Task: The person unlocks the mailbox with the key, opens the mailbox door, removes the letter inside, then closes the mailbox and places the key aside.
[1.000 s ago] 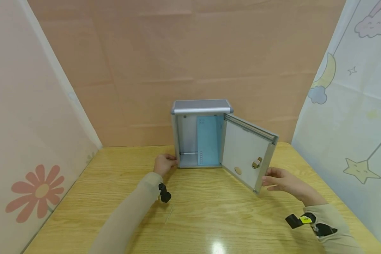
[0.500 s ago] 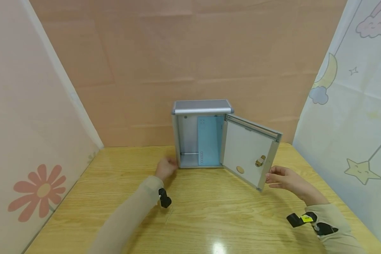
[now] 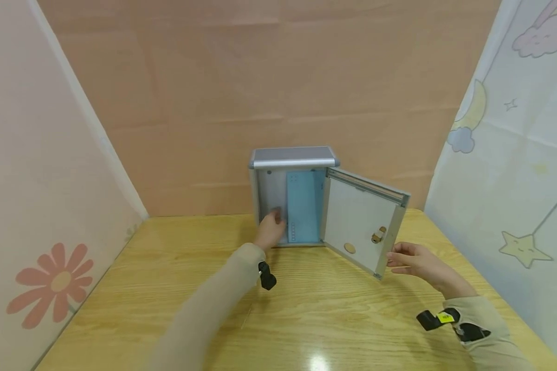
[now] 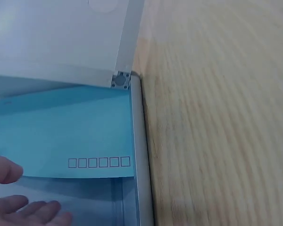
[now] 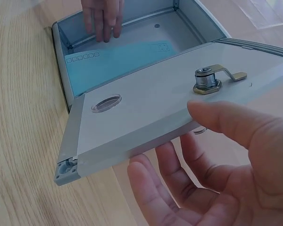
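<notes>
A silver metal mailbox [image 3: 293, 157] stands at the back of the table, its door [image 3: 359, 221] swung out to the right. Inside it, a light blue envelope [image 3: 305, 206] with a row of small printed squares stands upright against the right side. My left hand [image 3: 271, 228] reaches into the mailbox at the envelope's left edge. In the left wrist view its thumb [image 4: 4, 170] overlaps the envelope, the other fingers spread below with nothing between them. My right hand [image 3: 415, 265] holds the door by its free edge, thumb on the inner face, fingers [image 5: 153, 188] on the outer side.
A brass-coloured cam lock [image 5: 207, 80] sticks out of the door's inner face, near a round plastic-rimmed hole [image 5: 106, 103]. The wooden table [image 3: 278, 314] runs back to a peach-coloured cloth [image 3: 278, 77]. Printed panels rise at left and right.
My left hand has left the mailbox's lower left outer edge and moved right, into the opening beside the envelope. The door has swung slightly further out, my right hand still on it.
</notes>
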Demonstrator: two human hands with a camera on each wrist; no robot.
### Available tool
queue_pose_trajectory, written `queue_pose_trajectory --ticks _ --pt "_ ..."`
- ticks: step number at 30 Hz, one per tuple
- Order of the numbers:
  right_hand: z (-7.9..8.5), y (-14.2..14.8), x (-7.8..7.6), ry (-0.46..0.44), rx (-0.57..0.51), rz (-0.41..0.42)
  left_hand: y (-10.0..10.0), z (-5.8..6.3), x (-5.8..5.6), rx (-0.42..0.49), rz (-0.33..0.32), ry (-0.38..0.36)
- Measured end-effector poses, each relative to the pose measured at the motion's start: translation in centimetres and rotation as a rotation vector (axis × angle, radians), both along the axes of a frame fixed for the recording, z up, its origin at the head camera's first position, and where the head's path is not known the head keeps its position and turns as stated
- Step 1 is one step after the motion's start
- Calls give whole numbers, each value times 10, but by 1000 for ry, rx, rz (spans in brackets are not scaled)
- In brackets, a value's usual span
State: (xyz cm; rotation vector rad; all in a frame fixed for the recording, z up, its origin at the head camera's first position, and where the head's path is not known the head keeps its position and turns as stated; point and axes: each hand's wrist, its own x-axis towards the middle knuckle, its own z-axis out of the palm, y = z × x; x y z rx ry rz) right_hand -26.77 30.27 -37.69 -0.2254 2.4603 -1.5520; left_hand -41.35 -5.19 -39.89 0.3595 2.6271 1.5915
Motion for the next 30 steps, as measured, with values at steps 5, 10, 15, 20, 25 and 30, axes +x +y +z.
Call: queue_pose_trajectory --ticks 5,10,15,20,25,30 --pt "-1 -4 -2 3 1 12 11 -2 -10 91 17 -7" --pt "-1 -3 -3 -8 1 5 24 -13 -19 98 66 83" --pt "-1 1 -3 6 3 13 30 -15 -16 116 129 210" --pt "1 1 -1 0 5 12 23 -10 -6 150 135 334" --pt "3 0 -1 1 10 11 6 1 7 195 94 433" --pt "4 -1 -1 -1 12 14 -26 9 25 159 -43 540"
